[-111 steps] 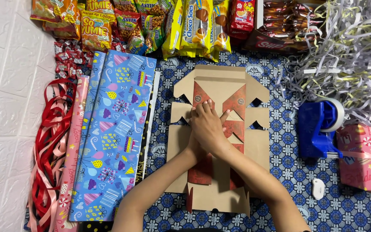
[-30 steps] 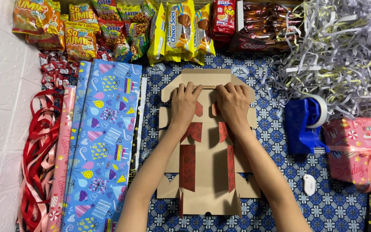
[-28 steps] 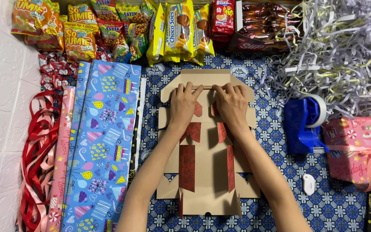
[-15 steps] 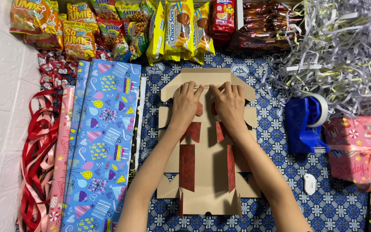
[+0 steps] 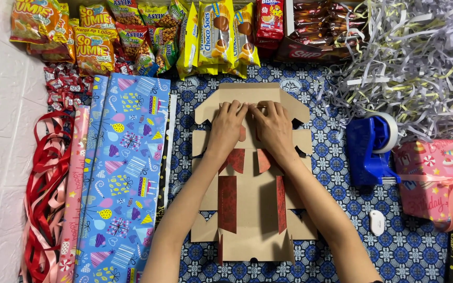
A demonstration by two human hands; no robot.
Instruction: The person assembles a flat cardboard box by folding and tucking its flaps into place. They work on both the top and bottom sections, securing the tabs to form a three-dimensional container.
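At centre frame, a flattened cardboard box blank lies face-up on a blue patterned cloth, brown with red printed panels, its long axis running twelve to six o'clock. Both hands rest on its upper third. The left hand lies palm down, fingers extended toward twelve o'clock and pressed flat on the card; it grips nothing. The right hand sits just beside it in the same posture, fingers flat against the card, the index fingertips of the two hands nearly touching along a fold line near the top flap. Forearms enter from six o'clock.

At nine o'clock of the blank, a roll of blue party-print wrapping paper lies lengthwise, with a pink roll beside it and loose red ribbon farther out on white tile. At twelve o'clock, snack packets are ranked in a row. At one to two o'clock, a heap of shredded paper. At three o'clock, a blue tape dispenser, and beyond it a pink wrapped gift tied with ribbon. At four o'clock, a small white object, kind not determinable.
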